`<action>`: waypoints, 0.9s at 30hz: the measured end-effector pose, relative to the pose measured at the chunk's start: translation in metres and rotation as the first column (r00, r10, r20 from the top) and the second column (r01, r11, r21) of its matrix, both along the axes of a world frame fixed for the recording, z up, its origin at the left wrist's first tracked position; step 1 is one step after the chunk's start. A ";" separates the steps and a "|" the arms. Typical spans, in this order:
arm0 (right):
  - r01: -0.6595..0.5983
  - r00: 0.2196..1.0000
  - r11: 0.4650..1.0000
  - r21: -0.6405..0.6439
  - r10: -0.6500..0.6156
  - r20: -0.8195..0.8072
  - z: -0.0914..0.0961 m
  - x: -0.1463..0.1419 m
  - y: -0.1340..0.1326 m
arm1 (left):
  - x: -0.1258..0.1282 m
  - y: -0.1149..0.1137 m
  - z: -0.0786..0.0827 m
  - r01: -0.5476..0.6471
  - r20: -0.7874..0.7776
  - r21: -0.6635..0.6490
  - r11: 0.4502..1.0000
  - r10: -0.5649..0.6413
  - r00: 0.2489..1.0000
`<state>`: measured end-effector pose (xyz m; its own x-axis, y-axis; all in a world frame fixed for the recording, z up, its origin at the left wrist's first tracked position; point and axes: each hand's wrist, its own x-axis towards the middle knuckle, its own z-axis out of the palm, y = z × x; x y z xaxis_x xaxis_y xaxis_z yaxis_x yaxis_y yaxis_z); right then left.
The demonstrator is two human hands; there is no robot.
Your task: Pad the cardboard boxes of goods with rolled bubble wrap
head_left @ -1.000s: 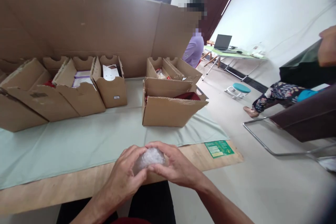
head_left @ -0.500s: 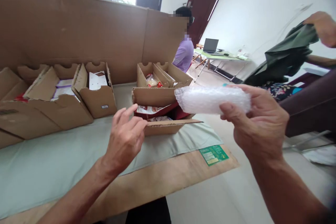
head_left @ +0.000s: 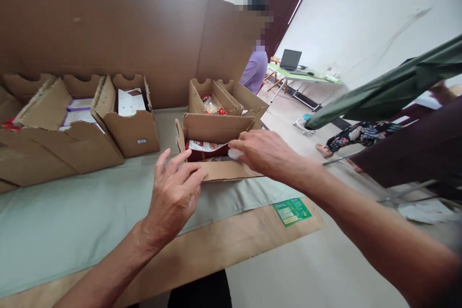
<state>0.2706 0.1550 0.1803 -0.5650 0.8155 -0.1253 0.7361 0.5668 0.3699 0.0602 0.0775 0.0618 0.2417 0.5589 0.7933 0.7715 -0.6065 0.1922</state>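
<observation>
My right hand (head_left: 265, 152) reaches into the open cardboard box (head_left: 220, 170) in front of me and is closed on a bubble-wrapped bundle (head_left: 235, 154), of which only a white tip shows by the fingers. Inside the box lie a white-and-red packet (head_left: 205, 146) and something dark red. My left hand (head_left: 175, 192) hovers just left of the box's near wall with its fingers spread and nothing in it.
A row of open cardboard boxes (head_left: 126, 120) stands along the tall cardboard wall (head_left: 108, 33) on the pale green cloth (head_left: 72, 221). A green card (head_left: 291, 211) lies on the wooden table edge. A seated person in purple (head_left: 254, 70) and another person holding dark green cloth (head_left: 390, 89) are to the right.
My right hand has brought the bubble-wrapped bundle down from in front of me into the open box. My left hand has stayed open beside the box.
</observation>
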 end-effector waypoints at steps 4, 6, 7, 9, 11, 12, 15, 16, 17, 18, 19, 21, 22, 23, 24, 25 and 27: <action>0.036 0.999 0.989 -0.143 -0.034 0.015 -0.011 -0.010 0.015 | 0.000 -0.001 0.000 0.004 0.011 -0.012 1.000 -0.003 1.000; 0.066 0.997 0.978 -0.200 -0.057 0.050 -0.011 -0.013 0.019 | 0.000 -0.001 0.001 0.006 0.011 -0.011 1.000 -0.006 1.000; 0.080 0.995 0.970 -0.228 -0.065 0.070 -0.011 -0.015 0.020 | 0.000 -0.001 0.001 0.004 0.011 -0.011 1.000 -0.004 1.000; 0.095 0.993 0.955 -0.282 -0.071 0.092 -0.008 -0.020 0.022 | 0.000 -0.001 0.002 -0.008 0.009 -0.018 1.000 0.008 1.000; 0.080 0.996 0.940 -0.332 -0.067 0.050 -0.006 -0.022 0.023 | 0.000 -0.002 0.003 -0.020 0.002 -0.029 0.999 0.020 1.000; 0.050 0.998 0.931 -0.361 -0.056 -0.004 -0.004 -0.021 0.023 | 0.000 -0.002 0.003 -0.025 -0.002 -0.032 0.999 0.025 1.000; -0.038 0.967 0.934 -0.354 -0.055 -0.249 -0.003 -0.009 0.017 | 0.000 -0.002 0.003 -0.032 -0.010 -0.032 0.999 0.032 0.999; -0.038 0.945 0.945 -0.324 -0.071 -0.320 -0.004 -0.003 0.013 | 0.000 -0.002 0.003 -0.033 -0.013 -0.031 0.999 0.033 0.999; -0.036 0.922 0.953 -0.301 -0.084 -0.377 -0.006 0.002 0.010 | 0.000 -0.001 0.003 -0.034 -0.017 -0.029 0.999 0.034 0.999; -0.046 0.902 0.954 -0.296 -0.088 -0.423 -0.009 0.006 0.007 | 0.000 -0.001 0.003 -0.037 -0.021 -0.026 0.999 0.036 0.999; -0.077 0.885 0.947 -0.313 -0.079 -0.458 -0.012 0.009 0.004 | 0.001 0.000 0.003 -0.040 -0.023 -0.020 0.999 0.040 0.999; -0.188 0.852 0.909 -0.373 -0.038 -0.521 -0.016 0.013 0.000 | 0.003 0.000 0.003 -0.047 -0.021 -0.001 0.999 0.047 0.999; -0.234 0.825 0.896 -0.377 -0.023 -0.565 -0.018 0.016 -0.002 | 0.004 0.000 0.003 -0.053 -0.008 0.019 0.998 0.053 0.999; -0.256 0.782 0.901 -0.349 -0.018 -0.622 -0.018 0.020 -0.004 | 0.004 -0.001 0.002 -0.061 0.017 0.045 0.997 0.060 0.998; -0.248 0.720 0.926 -0.285 -0.020 -0.693 -0.019 0.026 -0.007 | 0.003 -0.003 0.002 -0.069 0.054 0.071 0.995 0.065 0.996; -0.208 0.636 0.959 -0.191 -0.015 -0.771 -0.020 0.035 -0.010 | 0.002 -0.005 0.000 -0.081 0.104 0.091 0.993 0.071 0.992; -0.028 0.427 1.000 0.008 0.019 -0.904 -0.026 0.060 -0.017 | -0.004 -0.008 -0.005 -0.112 0.228 0.073 0.991 0.093 0.969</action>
